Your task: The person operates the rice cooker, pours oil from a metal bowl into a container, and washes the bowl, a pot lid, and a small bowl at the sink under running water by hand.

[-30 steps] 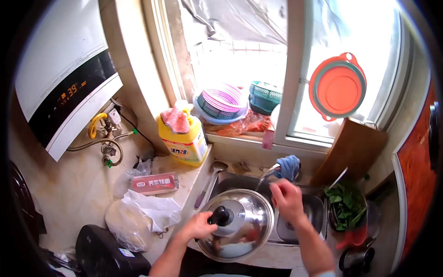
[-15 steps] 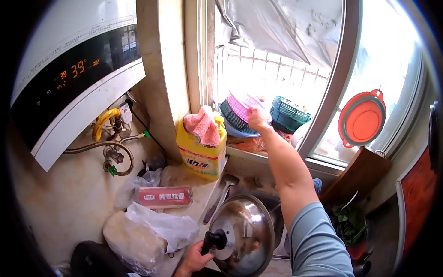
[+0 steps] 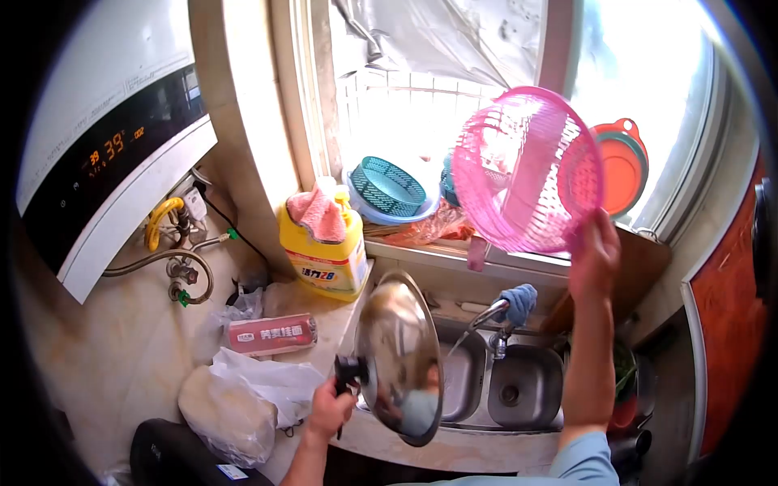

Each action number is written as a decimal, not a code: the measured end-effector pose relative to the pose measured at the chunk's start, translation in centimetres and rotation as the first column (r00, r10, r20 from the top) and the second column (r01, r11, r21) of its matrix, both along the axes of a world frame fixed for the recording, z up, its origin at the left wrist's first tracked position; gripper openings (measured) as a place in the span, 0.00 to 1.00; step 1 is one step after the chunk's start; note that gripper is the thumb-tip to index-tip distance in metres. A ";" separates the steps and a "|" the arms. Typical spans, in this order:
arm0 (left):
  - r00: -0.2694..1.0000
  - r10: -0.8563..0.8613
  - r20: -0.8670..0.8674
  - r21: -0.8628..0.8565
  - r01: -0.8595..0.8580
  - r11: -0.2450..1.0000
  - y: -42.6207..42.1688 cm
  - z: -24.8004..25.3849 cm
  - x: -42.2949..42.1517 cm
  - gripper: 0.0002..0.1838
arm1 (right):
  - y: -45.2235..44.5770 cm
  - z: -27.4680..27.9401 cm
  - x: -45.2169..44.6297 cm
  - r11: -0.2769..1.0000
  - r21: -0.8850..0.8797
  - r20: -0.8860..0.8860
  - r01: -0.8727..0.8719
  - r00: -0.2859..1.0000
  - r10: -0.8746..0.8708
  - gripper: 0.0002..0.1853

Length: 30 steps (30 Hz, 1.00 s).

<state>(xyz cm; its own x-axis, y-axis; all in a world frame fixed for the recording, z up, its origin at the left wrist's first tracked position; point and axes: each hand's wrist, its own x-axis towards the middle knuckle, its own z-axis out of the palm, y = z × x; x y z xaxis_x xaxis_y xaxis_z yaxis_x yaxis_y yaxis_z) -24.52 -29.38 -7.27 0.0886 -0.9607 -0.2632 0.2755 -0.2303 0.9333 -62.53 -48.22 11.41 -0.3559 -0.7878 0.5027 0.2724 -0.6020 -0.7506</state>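
Observation:
A bright pink plastic basket (image 3: 531, 174) with slotted sides is held up before the window, its rim gripped by my right hand (image 3: 596, 251). My left hand (image 3: 331, 407) is closed round the black knob of a shiny metal pot lid (image 3: 397, 352), which stands tilted nearly on edge at the left of the sink. Below the basket is a double steel sink (image 3: 527, 389), with a faucet (image 3: 486, 316) and a blue cloth (image 3: 519, 304) draped over it. On the windowsill a green basket (image 3: 387, 186) rests in a blue basin (image 3: 433, 206).
A yellow jug (image 3: 324, 255) with a pink cloth (image 3: 318, 215) stands at the counter corner. Left of the sink lie a red noodle pack (image 3: 271, 334) and a plastic bag (image 3: 259, 385). An orange collapsible strainer (image 3: 622, 178) hangs by the window; a wooden board (image 3: 640, 263) leans below.
My right hand has lifted the pink basket off the sill stack and drawn it right and nearer. The lid in my left hand has turned more on edge, uncovering the sink.

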 end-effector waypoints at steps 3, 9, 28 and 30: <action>0.999 -0.027 0.044 -0.175 0.034 0.984 -4.0 5.5 -1.6 0.09 | 7.7 -2.8 -8.4 0.996 -0.078 0.095 0.044 0.995 -0.037 0.14; 0.665 0.262 0.699 -0.451 0.126 0.884 -21.5 22.2 -3.5 0.20 | 23.9 -12.1 -17.7 0.906 0.015 0.042 0.423 0.905 -0.423 0.25; -0.611 0.249 0.752 -0.012 0.365 0.931 -51.8 22.9 -9.2 0.16 | 58.0 -38.6 -20.4 0.532 0.662 0.305 0.527 0.459 -0.834 0.15; -0.635 0.256 0.729 -0.021 0.352 0.936 -53.5 21.6 -9.2 0.15 | 59.2 -37.7 -18.5 0.581 0.656 0.399 0.481 0.432 -0.809 0.15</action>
